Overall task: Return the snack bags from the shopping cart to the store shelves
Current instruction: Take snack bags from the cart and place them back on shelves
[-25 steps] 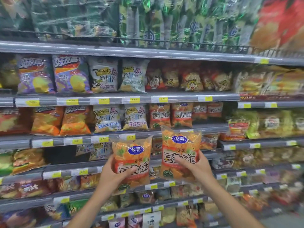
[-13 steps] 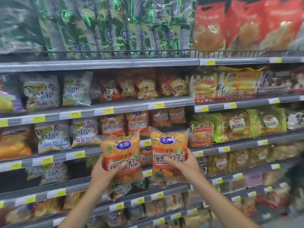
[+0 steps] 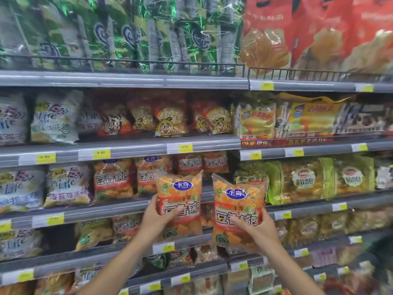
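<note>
- Here, each hand holds one orange snack bag up in front of the shelves: the left hand [image 3: 156, 216] has the left bag [image 3: 179, 204], the right hand [image 3: 256, 231] the right bag [image 3: 238, 211].
- The left grip is curled round the lower left edge of its bag, thumb across the front; the right grip wraps the lower part of its bag from the right, fingers pressed over the printed face. Holding low probably keeps the labels readable and the tops free to go in first.
- The landmark is the row of matching orange bags [image 3: 113, 179] on the third shelf down. Both held bags carry the same blue oval logo and red band, so this row looks like their home.
- The left bag hangs just right of and slightly below that row, overlapping the shelf rail [image 3: 106, 211]; the right bag is further right again, near the green bread packs [image 3: 302, 179].
- Neither bag rests on a shelf yet, so I judge the step to be matching and lining up before placing.
- The shopping cart is not in view.
- The likely snag: the row looks full at front, so a bag may need pushing in gently.
</note>
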Demonstrator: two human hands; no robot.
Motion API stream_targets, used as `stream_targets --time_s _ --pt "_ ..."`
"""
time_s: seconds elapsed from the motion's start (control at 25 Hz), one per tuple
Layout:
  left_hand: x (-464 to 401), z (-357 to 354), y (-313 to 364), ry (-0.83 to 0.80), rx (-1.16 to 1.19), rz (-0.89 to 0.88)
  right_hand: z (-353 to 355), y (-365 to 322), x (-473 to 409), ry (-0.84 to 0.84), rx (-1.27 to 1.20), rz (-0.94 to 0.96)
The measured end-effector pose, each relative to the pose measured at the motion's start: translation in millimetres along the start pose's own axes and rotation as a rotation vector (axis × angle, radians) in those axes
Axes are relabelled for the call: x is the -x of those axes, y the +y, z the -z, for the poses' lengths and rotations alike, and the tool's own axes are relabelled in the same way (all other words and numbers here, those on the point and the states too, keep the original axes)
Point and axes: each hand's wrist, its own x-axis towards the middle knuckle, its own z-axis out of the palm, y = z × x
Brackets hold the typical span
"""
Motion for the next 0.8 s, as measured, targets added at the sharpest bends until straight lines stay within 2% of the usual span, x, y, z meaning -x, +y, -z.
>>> stream_targets --time_s 0.32,0.52,0.8 --pt "-110.2 -51.6 -5.2 -0.081 0.042 0.007 7.7 15.3 -88.3 0.059 0.199 -0.038" --pt "-144.1 -55.9 -3.5 -0.019 0.052 0.066 12.3 30.8 -134.6 -0.006 0.174 -0.030" --pt "-183.2 -49.8 11.9 0.112 -0.080 0.077 5.0 -4.4 -182.3 -0.136 0.117 0.070"
